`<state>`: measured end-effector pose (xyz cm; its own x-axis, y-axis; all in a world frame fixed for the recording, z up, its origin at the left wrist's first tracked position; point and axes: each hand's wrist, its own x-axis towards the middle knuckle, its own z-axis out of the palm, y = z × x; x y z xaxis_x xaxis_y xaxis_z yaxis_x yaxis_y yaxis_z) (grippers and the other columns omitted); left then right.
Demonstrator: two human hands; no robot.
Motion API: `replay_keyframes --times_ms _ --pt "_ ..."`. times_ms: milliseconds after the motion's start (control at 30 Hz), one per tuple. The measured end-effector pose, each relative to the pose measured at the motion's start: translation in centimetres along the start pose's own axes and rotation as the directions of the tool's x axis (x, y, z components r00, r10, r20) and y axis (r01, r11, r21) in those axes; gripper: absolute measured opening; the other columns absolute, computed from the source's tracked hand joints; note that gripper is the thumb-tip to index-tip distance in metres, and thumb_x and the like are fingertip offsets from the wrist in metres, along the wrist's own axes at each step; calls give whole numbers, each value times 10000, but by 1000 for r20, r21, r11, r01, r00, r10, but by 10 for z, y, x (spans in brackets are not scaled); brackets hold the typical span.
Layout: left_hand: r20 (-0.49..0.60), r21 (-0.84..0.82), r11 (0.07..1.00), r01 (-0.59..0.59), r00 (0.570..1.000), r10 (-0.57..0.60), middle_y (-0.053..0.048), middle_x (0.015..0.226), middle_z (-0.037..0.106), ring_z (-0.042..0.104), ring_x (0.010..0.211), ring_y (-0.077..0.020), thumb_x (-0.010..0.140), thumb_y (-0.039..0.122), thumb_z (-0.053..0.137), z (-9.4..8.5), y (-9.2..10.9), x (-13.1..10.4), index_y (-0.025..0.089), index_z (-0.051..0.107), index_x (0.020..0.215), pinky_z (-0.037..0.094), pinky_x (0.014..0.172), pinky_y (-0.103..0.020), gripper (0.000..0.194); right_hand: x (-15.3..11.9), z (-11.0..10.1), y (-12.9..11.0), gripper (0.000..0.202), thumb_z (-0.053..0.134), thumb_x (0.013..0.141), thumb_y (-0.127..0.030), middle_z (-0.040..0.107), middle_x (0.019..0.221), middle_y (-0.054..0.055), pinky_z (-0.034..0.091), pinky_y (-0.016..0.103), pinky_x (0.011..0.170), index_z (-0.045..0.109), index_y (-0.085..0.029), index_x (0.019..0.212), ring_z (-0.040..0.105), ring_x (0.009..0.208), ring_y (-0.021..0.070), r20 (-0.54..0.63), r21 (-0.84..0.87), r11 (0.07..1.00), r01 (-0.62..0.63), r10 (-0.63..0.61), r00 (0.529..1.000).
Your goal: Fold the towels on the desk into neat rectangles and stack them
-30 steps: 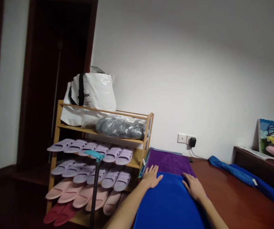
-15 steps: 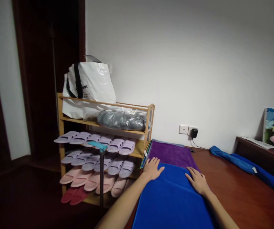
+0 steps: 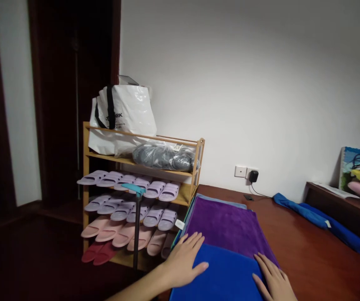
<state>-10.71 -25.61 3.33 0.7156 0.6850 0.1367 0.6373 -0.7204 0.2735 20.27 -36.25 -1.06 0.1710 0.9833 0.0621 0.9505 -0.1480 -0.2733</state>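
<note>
A bright blue towel (image 3: pixel 226 274) lies over a purple towel (image 3: pixel 223 223) on the table, its far edge running across the purple one. Flat on the blue towel's left edge rests my left hand (image 3: pixel 184 261), fingers stretched out and thumb apart. My right hand (image 3: pixel 272 278) is spread at the right edge, its fingertips reaching the purple towel. Under the purple towel, edges of a light blue towel (image 3: pixel 242 205) and a green one show at the far and left sides. A white tag (image 3: pixel 180 224) sticks out on the left.
Left of the table (image 3: pixel 302 246) stands a wooden shoe rack (image 3: pixel 194 179) with slippers, a white bag (image 3: pixel 132 110) and a plastic-wrapped bundle (image 3: pixel 164 158). A pole with a teal top (image 3: pixel 134 189) stands before it. More blue cloth (image 3: pixel 305 211) lies at right, near a plugged-in adapter (image 3: pixel 254 176).
Both hands and the blue towel have moved back toward me, uncovering more of the purple towel. The view has shifted slightly.
</note>
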Motion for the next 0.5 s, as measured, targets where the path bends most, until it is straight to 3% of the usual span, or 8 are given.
replay_keyframes --times_ms 100,233,333,400,500 --pt "-43 -101 994 -43 998 39 -81 1408 434 374 1287 -266 826 479 545 -7 -4 -20 239 434 1360 234 1082 -406 595 -16 0 12 741 315 745 -736 359 1431 0 284 478 1082 413 -331 1357 332 1322 260 51 20 1000 -4 3 999" --pt "-64 -183 983 -15 998 3 -47 1153 581 504 1098 -234 767 302 632 -23 -10 -19 251 582 1160 365 951 -335 399 -17 -6 35 672 496 673 -678 535 1275 103 350 495 1015 581 -261 1193 437 1224 326 -91 143 989 -20 33 995" --pt "2 -229 971 62 998 -63 -27 995 587 533 963 -215 707 251 661 -36 -10 -13 221 622 1004 398 840 -294 301 -16 -22 41 522 529 684 -613 644 1012 106 474 352 861 622 -182 965 589 961 259 -14 343 939 22 -18 1000" --pt "6 -265 960 85 996 -87 -9 893 568 534 860 -195 693 258 663 -44 -11 -13 199 628 859 395 769 -271 180 -20 -36 36 448 494 731 -600 643 843 61 499 272 733 594 -179 846 601 786 195 21 437 898 43 -58 998" --pt "-44 -433 901 16 998 -39 16 804 541 515 771 -165 685 289 681 -56 -12 -20 180 604 743 377 708 -244 145 -37 -59 24 407 513 728 -599 637 793 32 503 241 705 594 -206 796 596 760 180 -86 503 862 58 -16 996"
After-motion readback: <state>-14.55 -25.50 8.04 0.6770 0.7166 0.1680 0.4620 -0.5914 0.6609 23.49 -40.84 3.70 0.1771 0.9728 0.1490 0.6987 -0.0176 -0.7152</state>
